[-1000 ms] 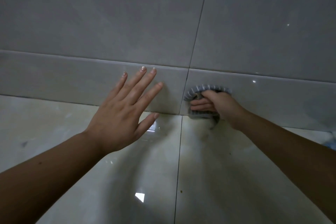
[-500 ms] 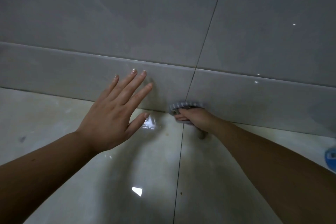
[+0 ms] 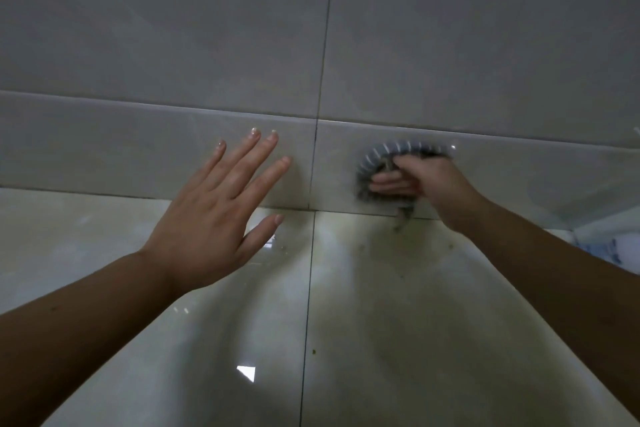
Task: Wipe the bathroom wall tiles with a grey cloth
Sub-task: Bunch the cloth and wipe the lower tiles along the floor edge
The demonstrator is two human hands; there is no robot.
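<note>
A bunched grey cloth point(image 3: 374, 158) with a white-stitched edge is pressed against the low skirting tile point(image 3: 519, 177) of the grey wall, right of the vertical grout line. My right hand point(image 3: 426, 184) grips the cloth, fingers curled round it, and a loose tail hangs down toward the floor. My left hand point(image 3: 221, 215) is spread flat with straight fingers, fingertips resting on the skirting tile point(image 3: 104, 149) left of the grout line. Large grey wall tiles point(image 3: 173, 28) rise above the skirting.
Glossy cream floor tiles point(image 3: 398, 340) run up to the wall, with small specks of dirt near the cloth and on the grout line. A blue and white object point(image 3: 609, 250) shows at the right edge.
My right hand has carried the cloth up from the floor joint and to the right along the skirting tile. My left hand stays spread on the tile.
</note>
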